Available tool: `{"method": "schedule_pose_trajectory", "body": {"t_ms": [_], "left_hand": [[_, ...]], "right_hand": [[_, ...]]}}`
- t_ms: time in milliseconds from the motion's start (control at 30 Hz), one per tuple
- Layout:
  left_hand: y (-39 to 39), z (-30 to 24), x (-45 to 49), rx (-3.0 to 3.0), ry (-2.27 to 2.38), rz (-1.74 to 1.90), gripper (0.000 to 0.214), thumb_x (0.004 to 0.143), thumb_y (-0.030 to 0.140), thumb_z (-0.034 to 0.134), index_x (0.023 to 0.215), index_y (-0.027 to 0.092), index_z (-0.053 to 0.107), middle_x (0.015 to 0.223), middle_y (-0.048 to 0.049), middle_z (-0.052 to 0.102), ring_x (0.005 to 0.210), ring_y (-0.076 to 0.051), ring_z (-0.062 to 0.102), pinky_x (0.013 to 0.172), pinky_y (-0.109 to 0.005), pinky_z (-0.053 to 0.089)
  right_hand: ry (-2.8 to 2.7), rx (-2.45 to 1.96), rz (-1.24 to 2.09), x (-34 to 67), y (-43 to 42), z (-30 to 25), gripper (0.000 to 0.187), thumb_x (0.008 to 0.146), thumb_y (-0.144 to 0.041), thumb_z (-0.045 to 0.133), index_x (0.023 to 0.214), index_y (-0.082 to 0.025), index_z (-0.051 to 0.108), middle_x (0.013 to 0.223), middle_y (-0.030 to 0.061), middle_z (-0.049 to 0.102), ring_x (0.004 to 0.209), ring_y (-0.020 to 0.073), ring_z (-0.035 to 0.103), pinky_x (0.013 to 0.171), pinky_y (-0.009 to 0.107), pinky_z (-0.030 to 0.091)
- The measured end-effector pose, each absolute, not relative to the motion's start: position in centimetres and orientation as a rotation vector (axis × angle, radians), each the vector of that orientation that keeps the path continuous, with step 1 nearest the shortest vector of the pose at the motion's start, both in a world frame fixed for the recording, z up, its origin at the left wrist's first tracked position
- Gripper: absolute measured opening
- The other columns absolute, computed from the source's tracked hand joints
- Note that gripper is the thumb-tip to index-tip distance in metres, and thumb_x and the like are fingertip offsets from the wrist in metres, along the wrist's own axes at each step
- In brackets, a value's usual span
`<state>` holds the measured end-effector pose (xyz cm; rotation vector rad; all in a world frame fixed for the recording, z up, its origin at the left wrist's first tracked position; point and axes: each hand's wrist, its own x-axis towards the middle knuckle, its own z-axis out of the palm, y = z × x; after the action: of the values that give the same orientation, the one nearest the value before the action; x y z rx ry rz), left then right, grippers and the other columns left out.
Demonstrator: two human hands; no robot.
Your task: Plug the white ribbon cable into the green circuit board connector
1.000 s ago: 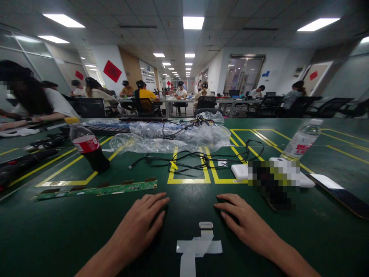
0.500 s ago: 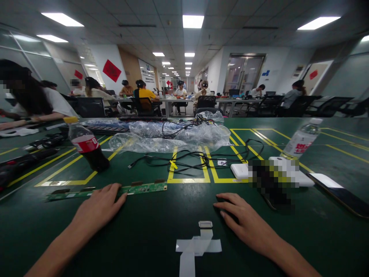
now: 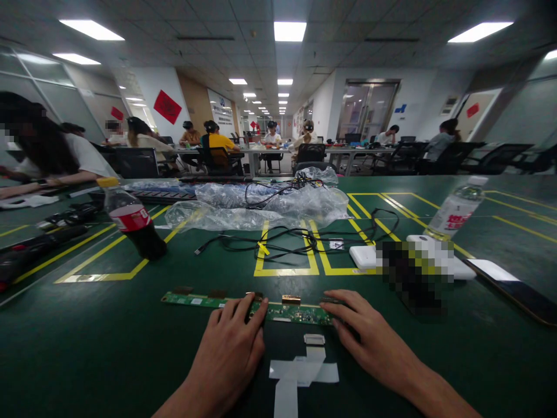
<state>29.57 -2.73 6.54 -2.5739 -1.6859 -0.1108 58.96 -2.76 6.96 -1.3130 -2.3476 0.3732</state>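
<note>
Head view: the green table (image 3: 87, 348) offers a broad, smooth surface, so a light push could probably send a thin part skidding. Crumpled clear wrap (image 3: 304, 206) lies well beyond the work and seems unlikely to interfere.

The left hand (image 3: 228, 351) has its fingers laid over the middle of the circuit board — whether they pinch it or only press, I cannot tell. The right hand (image 3: 369, 325) is open, fingers loosely apart, fingertips at the board's right end. Should one hand push harder than the other, the board might pivot.

The long, narrow circuit board (image 3: 300, 314) lies across the table between the hands, slightly slanted, its right end nearer the wearer. Pressure on the middle with an end raised could flex it and strain its solder joints.

Just on its near side is the white ribbon cable (image 3: 300, 370); a dragging wrist could crease it. Its small connector (image 3: 314, 339) sits close to the board's edge — sliding the board nearer could knock it askew.

Smallest, the coppery tabs (image 3: 290, 299) along the far edge might bend under a stray fingertip.
</note>
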Motion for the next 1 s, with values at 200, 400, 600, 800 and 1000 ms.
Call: {"method": "schedule_pose_trajectory", "body": {"t_ms": [200,400,600,800,1000], "left_hand": [[-2.8,6.2,29.7,-2.677,-1.546,-0.341,0.046,0.098,0.027,0.047,0.142,0.021,0.057,0.147,-0.0166,0.052,0.129,-0.036,0.051,0.101,-0.059,0.045],[-3.8,6.3,30.6,-3.066,-1.059,-0.514,0.050,0.091,0.016,0.054,0.139,0.026,0.052,0.150,-0.0085,0.051,0.133,-0.029,0.048,0.108,-0.050,0.045],[-3.7,6.6,31.2,-3.217,-0.944,-0.264,0.069,0.088,0.033,0.067,0.151,0.037,0.040,0.163,-0.0095,0.032,0.147,-0.038,0.033,0.112,-0.065,0.035],[-2.8,7.2,29.4,-3.155,-1.110,-0.292,0.068,0.091,0.025,0.065,0.152,0.041,0.039,0.166,-0.0045,0.026,0.150,-0.035,0.028,0.116,-0.065,0.029],[-2.3,7.2,28.7,-3.171,-1.209,-0.192,0.068,0.095,0.028,0.061,0.154,0.045,0.032,0.166,-0.0051,0.024,0.151,-0.035,0.026,0.113,-0.068,0.031]], "right_hand": [[-2.483,-1.211,0.405,57.6,-3.4,7.1,0.039,0.099,-0.020,0.051,0.135,-0.026,0.063,0.141,0.0070,0.062,0.133,0.0258,0.053,0.114,0.051,0.041],[-2.411,-1.313,0.410,58.8,-2.6,6.7,0.036,0.098,-0.024,0.053,0.132,-0.026,0.065,0.139,0.0065,0.064,0.131,0.0257,0.056,0.114,0.050,0.042],[-2.415,-1.336,0.396,59.0,-2.5,6.7,0.034,0.099,-0.026,0.052,0.128,-0.026,0.068,0.138,0.0070,0.065,0.131,0.0266,0.056,0.114,0.053,0.041],[-2.433,-1.339,0.423,58.9,-2.5,7.1,0.035,0.100,-0.026,0.050,0.130,-0.027,0.068,0.139,0.0073,0.064,0.132,0.0274,0.055,0.114,0.056,0.041],[-2.431,-1.320,0.396,58.8,-2.5,6.9,0.036,0.098,-0.021,0.052,0.129,-0.029,0.068,0.137,0.0060,0.065,0.131,0.0267,0.056,0.113,0.054,0.042]]}}
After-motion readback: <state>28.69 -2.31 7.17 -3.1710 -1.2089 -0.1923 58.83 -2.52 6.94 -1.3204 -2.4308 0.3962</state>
